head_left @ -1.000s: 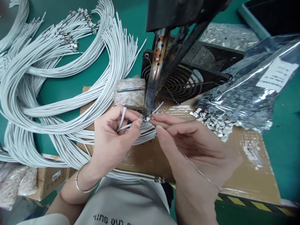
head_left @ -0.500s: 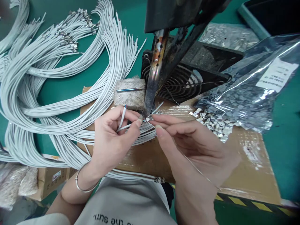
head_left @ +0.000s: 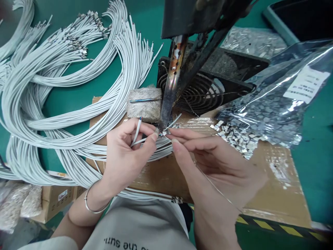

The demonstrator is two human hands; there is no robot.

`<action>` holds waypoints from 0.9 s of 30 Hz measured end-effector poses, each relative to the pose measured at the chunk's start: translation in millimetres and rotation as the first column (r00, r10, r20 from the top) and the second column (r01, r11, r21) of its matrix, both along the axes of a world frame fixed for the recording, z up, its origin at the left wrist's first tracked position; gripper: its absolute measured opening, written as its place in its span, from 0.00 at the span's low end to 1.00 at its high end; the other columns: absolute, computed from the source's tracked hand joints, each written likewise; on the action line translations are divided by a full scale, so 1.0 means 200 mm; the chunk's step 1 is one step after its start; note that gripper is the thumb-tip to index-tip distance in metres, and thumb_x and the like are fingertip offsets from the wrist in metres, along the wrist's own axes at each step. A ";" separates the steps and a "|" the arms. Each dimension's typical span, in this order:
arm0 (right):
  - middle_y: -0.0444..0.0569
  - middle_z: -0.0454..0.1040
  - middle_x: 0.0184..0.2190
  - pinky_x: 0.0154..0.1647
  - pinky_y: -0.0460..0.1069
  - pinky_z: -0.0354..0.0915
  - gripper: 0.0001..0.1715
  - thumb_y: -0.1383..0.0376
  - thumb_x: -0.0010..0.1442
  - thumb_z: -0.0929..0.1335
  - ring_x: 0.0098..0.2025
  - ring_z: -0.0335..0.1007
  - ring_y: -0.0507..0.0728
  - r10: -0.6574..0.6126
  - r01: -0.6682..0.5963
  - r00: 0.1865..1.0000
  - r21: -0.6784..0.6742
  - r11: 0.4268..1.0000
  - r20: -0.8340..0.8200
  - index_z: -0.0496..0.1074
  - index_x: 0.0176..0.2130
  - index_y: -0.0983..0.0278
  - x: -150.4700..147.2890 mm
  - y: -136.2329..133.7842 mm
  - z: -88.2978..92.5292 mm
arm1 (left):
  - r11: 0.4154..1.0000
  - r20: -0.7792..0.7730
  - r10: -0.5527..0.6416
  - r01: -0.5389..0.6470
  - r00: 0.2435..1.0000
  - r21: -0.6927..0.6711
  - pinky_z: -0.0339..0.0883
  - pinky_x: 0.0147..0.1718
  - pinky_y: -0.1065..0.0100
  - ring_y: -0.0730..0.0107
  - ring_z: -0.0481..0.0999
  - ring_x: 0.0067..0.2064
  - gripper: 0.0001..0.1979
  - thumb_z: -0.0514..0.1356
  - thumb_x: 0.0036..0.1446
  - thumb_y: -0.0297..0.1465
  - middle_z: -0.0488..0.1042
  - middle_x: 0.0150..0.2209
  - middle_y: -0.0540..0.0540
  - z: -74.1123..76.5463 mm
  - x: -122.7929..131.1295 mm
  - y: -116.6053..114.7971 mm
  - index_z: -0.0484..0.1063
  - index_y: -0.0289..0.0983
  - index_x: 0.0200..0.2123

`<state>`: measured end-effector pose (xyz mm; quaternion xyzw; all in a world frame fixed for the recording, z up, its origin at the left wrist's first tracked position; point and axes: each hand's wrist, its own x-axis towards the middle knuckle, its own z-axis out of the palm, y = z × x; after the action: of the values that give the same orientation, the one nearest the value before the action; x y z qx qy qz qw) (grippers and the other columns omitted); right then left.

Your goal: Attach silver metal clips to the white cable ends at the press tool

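In the head view my left hand (head_left: 127, 151) is closed, pinching a white cable (head_left: 137, 131) whose stripped end shows small coloured wires by the fingertips. A small metal connector (head_left: 164, 132) sits at those wires, right under the dark tip of a soldering iron (head_left: 168, 107). My right hand (head_left: 208, 163) pinches a thin strand of solder wire (head_left: 215, 187) that trails back across the palm. Its front end reaches the connector, and the right fingertips are very close to the metal. Whether they also touch the connector, I cannot tell.
Bundles of white cables (head_left: 78, 119) cover the left side. A wrapped block (head_left: 144, 104) with a thin metal rod on top stands left of the iron. Behind the iron is a black fan (head_left: 203, 90). Loose connectors (head_left: 239, 140) spill beside a plastic bag (head_left: 273, 107) on cardboard (head_left: 281, 187).
Both hands stay almost still at the iron tip. The view has shifted very slightly, and the solder wire lies a little differently across the right palm.
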<state>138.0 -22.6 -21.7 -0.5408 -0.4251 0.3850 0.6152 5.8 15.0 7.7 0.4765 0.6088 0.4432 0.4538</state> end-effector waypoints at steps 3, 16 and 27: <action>0.44 0.87 0.41 0.49 0.47 0.81 0.11 0.74 0.62 0.76 0.46 0.87 0.55 0.001 -0.001 1.000 0.003 1.000 0.010 0.81 0.35 0.58 0.00 0.00 0.00 | 1.000 0.003 -0.001 0.001 1.000 -0.006 0.63 0.21 0.74 0.74 0.73 0.28 0.07 0.70 0.53 0.22 0.82 0.30 0.49 0.00 0.00 0.00 0.79 0.38 0.25; 0.44 0.87 0.41 0.46 0.49 0.82 0.11 0.75 0.62 0.76 0.44 0.87 0.57 -0.022 0.017 0.994 0.042 0.999 0.106 0.80 0.36 0.58 0.00 0.00 -0.01 | 0.999 -0.004 -0.012 0.012 1.000 0.037 0.63 0.23 0.76 0.76 0.74 0.29 0.07 0.70 0.54 0.23 0.82 0.30 0.50 -0.01 -0.01 -0.02 0.79 0.37 0.26; 0.42 0.87 0.40 0.47 0.51 0.79 0.14 0.78 0.59 0.76 0.44 0.86 0.57 0.000 -0.013 0.989 0.093 0.996 0.147 0.79 0.36 0.58 0.01 -0.01 -0.03 | 0.998 -0.011 -0.011 0.012 1.000 0.069 0.66 0.25 0.76 0.76 0.77 0.31 0.07 0.70 0.53 0.22 0.83 0.31 0.50 -0.02 -0.02 -0.01 0.79 0.38 0.25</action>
<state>139.6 -24.6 -28.5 -0.5370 -0.4885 0.3258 0.6057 2.5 13.5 4.5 0.4977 0.5927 0.4589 0.4364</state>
